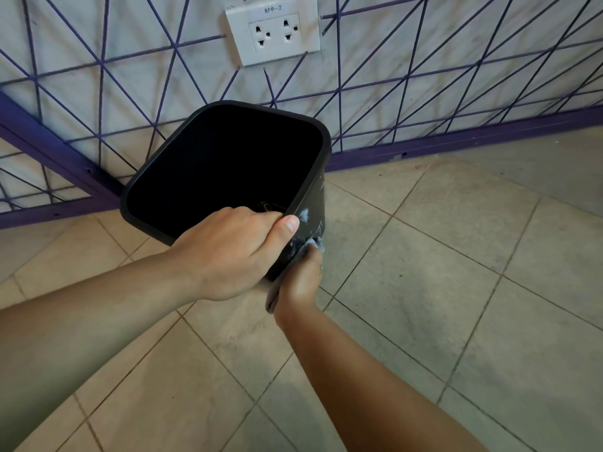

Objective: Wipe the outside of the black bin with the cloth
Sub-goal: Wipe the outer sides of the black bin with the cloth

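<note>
Two bare forearms enter from the lower edge and meet at the square black plastic bin point(225, 164), which is tipped with its mouth toward the camera, close to the corner where the walls meet the beige tiled floor point(456, 288); whether its base rests on the floor cannot be told. The left hand point(228, 252) grips the near rim of the bin, fingers curled inside and thumb lying along the outer edge, a hold that appears to steady the bin against the push of wiping. The right hand point(301, 277) is closed around the crumpled grey cloth point(316, 244) and presses it to the bin's outer right wall, just below the left thumb. Pale smears on that wall above the cloth suggest dirt or suds not yet cleared, so the wipe is judged to be in progress. Tilting the bin likely exposes this side to reach. Behind stand a white double wall socket point(274, 32) and a wall patterned with purple lines point(456, 76).
</note>
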A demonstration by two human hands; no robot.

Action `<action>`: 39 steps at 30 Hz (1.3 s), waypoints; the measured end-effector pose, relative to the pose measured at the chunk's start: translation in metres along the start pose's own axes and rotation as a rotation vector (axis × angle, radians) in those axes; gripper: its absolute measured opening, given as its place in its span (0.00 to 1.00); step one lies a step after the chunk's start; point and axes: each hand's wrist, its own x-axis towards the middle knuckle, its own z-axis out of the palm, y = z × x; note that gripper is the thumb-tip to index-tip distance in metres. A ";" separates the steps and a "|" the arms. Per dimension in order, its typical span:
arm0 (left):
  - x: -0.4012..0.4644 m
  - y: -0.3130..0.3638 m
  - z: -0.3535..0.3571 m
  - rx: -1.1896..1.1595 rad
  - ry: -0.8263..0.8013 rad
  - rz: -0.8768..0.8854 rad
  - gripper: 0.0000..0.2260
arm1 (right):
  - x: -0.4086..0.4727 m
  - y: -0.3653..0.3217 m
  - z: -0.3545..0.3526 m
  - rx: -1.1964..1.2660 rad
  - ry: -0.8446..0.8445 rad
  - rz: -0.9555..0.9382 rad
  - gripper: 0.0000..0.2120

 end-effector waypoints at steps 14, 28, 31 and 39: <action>0.004 0.002 -0.005 -0.037 -0.067 -0.022 0.21 | -0.015 -0.010 0.017 -0.203 -0.055 -0.253 0.39; 0.006 -0.001 -0.002 -0.037 -0.039 -0.036 0.21 | -0.037 -0.024 0.022 -0.202 -0.115 -0.288 0.44; 0.009 0.001 -0.002 -0.014 -0.011 -0.034 0.21 | -0.021 -0.021 0.019 -0.192 -0.091 -0.360 0.42; 0.011 -0.001 -0.001 -0.011 -0.018 -0.046 0.22 | -0.044 -0.034 0.016 -0.263 -0.266 -0.601 0.39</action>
